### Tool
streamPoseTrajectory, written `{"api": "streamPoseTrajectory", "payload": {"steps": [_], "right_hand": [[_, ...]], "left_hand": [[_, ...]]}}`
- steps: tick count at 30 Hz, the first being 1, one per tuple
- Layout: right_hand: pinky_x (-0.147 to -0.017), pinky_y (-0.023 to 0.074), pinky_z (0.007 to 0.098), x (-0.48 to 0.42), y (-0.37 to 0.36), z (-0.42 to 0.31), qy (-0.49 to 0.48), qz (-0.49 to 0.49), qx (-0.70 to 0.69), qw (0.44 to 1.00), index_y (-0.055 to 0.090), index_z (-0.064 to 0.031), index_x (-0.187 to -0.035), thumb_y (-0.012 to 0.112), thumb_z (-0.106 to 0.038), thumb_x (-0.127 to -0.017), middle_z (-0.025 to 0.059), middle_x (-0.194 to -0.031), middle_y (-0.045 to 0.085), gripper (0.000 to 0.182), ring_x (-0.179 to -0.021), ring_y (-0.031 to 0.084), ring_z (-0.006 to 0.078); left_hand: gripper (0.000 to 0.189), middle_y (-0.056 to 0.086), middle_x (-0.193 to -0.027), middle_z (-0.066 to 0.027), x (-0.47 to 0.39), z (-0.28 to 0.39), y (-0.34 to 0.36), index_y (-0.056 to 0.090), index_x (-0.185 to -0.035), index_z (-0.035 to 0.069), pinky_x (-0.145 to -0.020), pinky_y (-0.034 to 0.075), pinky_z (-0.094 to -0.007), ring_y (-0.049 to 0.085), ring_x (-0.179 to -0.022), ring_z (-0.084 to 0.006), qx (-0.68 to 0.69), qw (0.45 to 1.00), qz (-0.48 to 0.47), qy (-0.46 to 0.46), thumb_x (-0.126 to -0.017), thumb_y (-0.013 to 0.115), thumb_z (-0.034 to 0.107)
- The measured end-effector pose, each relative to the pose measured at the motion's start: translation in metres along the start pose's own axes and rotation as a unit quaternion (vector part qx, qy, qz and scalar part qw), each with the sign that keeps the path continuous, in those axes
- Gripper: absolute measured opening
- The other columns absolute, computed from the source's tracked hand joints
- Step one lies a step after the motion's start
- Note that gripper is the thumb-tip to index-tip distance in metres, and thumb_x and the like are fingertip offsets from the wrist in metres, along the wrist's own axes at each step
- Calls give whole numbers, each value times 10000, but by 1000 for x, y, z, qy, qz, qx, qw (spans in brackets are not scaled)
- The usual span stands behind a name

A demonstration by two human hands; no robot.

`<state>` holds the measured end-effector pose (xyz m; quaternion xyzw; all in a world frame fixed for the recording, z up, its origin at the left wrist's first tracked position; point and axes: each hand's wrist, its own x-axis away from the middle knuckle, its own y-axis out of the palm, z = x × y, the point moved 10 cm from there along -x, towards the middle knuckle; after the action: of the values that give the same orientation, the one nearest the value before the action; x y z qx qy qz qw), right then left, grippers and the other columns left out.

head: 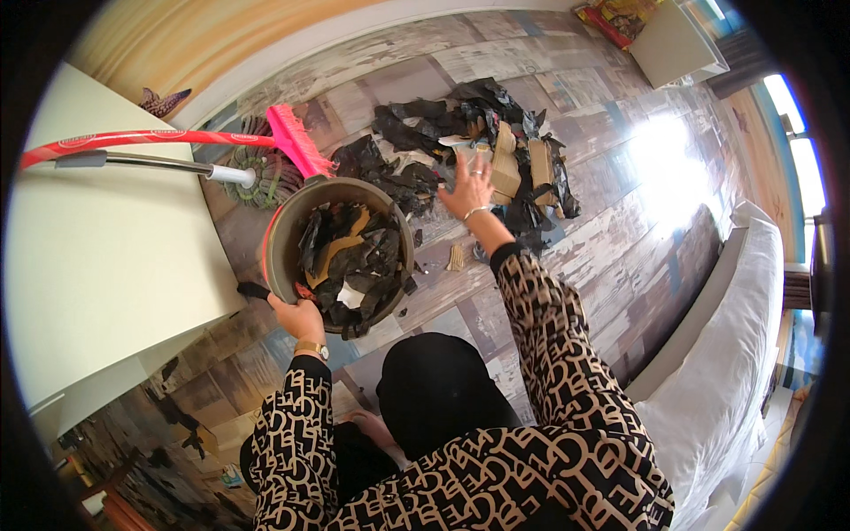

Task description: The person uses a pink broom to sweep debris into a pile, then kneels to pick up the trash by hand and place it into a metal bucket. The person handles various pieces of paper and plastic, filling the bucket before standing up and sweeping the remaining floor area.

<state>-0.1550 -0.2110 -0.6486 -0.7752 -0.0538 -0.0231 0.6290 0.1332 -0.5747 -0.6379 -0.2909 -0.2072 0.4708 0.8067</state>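
Note:
A round grey-brown bucket point(392, 199) sits in front of me, with torn black plastic point(372, 259), strips of brown cardboard point(332, 255) and a white scrap point(350, 295) inside. My left hand point(302, 322) grips its near left rim, with the thumb against the edge. Fingers spread and holding nothing, my right hand point(470, 189) reaches over a heap on the floor. That heap is shredded black plastic sheeting point(415, 123) mixed with folded cardboard pieces point(506, 166). I cannot tell whether the right fingertips touch it.
Left of the bucket are a pink broom head point(295, 139) and a string mop point(262, 176), their handles crossing a pale cabinet point(113, 265). A white cushioned piece of furniture point(724, 345) stands at right. Small scraps and a cardboard bit point(455, 257) lie on the wood-patterned floor point(597, 279).

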Motion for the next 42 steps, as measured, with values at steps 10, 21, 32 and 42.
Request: {"api": "streamPoseTrajectory", "payload": {"steps": [10,21,32,42], "right_hand": [[-865,486,528,-47,83,88,102,-126,168,972,22,-324,-1502,540,0,-871,281,-1492,177,878,-1242,399,490],[-604,523,434,58,10,34,-69,18,-34,997,149,-278,-1494,539,80,-763,338,-1364,361,903,-799,633,429],[-734,567,432,187,-123,-111,-304,5,-153,940,414,-281,-1392,530,12,-794,330,-1298,432,676,-990,624,412],[-768,485,592,149,75,-226,-313,-269,213,886,302,-309,-1450,447,-217,-933,347,-1423,288,545,-1148,481,516]], "left_hand": [[492,619,-1035,-252,-1,0,-11,427,-1250,19,-819,463,-416,596,-952,-421,-34,999,-15,6,-771,530,-18],[535,601,-1010,-268,-6,-9,-8,409,-1264,-11,-788,451,-469,570,-921,-452,-56,998,9,3,-748,550,-6],[538,606,-1035,-253,-8,-16,8,373,-1303,-18,-722,474,-470,596,-859,-412,3,999,-36,-15,-793,543,-35],[404,613,-1024,-161,-4,-11,29,456,-1248,-2,-763,444,-409,548,-843,-274,111,991,-69,-25,-862,567,36]]}}
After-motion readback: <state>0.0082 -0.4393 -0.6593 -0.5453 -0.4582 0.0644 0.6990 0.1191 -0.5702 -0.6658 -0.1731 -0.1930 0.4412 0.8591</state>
